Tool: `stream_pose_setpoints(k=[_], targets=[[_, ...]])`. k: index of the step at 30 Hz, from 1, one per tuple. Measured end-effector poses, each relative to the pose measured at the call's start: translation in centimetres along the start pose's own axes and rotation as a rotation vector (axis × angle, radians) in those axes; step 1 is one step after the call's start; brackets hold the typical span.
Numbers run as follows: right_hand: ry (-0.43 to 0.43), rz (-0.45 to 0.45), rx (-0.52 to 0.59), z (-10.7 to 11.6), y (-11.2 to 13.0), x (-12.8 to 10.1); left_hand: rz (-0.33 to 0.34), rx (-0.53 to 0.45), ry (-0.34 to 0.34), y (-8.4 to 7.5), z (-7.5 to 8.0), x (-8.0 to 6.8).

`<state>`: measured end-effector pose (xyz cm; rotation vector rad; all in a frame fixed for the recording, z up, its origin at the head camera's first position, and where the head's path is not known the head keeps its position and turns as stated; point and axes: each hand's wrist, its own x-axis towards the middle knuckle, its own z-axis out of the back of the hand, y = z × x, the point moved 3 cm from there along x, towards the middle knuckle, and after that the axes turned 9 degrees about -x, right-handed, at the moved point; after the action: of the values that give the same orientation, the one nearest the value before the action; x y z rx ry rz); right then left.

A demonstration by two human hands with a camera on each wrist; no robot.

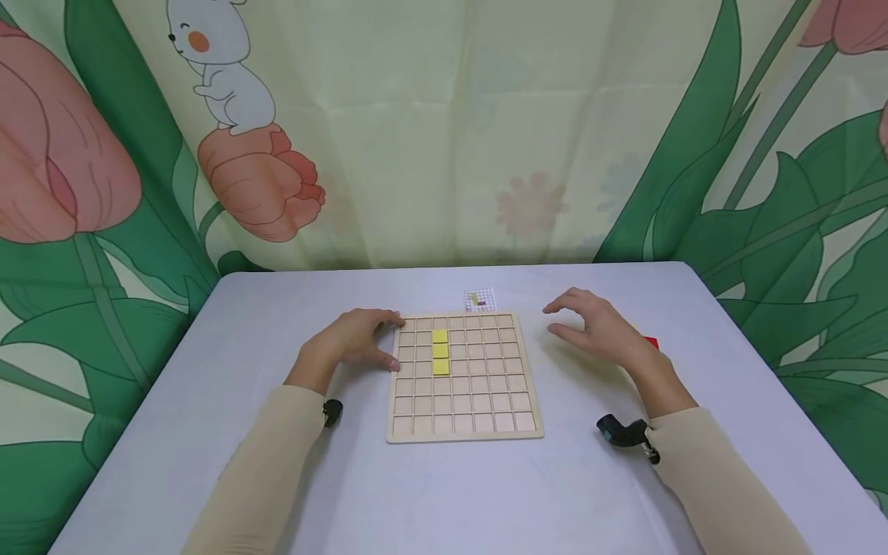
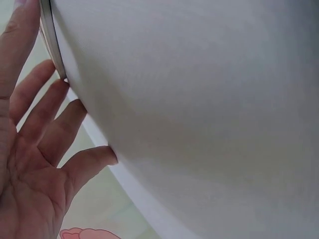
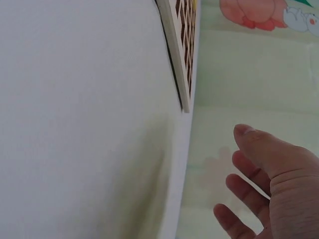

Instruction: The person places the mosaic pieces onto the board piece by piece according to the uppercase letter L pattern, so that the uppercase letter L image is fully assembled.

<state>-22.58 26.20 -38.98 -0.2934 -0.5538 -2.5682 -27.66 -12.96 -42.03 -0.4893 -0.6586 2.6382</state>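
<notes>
1. The wooden grid board (image 1: pixel 463 376) lies flat on the white surface (image 1: pixel 208 432), roughly centred in front of the person, its sides square to the surface's near edge.
2. 3 yellow tiles (image 1: pixel 440 351) occupy 3 adjoining cells in 1 column near the board's far-left part. The column runs away from the person, so its long axis points front to back.
3. The left hand (image 1: pixel 357 339) rests at the board's far-left corner. Its fingers (image 2: pixel 47 107) are straight and slightly spread, with the tips touching the board's left edge; it holds nothing.
4. The right hand (image 1: pixel 597 327) hovers above the surface to the right of the board, apart from it. Its fingers (image 3: pixel 264 149) are relaxed, loosely bent and spread; nothing is pinched between them.
5. A red piece (image 1: pixel 650 341) shows just beyond the right hand, mostly hidden by it. Its shape cannot be told.
6. A small pattern card (image 1: pixel 480 300) lies on the surface just beyond the board's far edge, between the 2 hands.
7. Key relation: the yellow tiles lie to the right of the left hand and well to the left of the right hand. The left hand is clearly nearer to them; the right hand is nearer to the red piece.
8. A floral curtain (image 1: pixel 444 131) hangs behind the surface.
</notes>
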Motion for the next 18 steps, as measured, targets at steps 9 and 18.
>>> stream_pose_setpoints(k=[9,18], targets=[[0.021,-0.11,-0.071,1.5,-3.3,-1.8,0.019,0.008,0.021,-0.1,-0.1,0.2],[0.17,-0.263,-0.204,3.0,-6.0,-4.0,0.011,0.023,0.011,-0.2,0.2,-0.1]])
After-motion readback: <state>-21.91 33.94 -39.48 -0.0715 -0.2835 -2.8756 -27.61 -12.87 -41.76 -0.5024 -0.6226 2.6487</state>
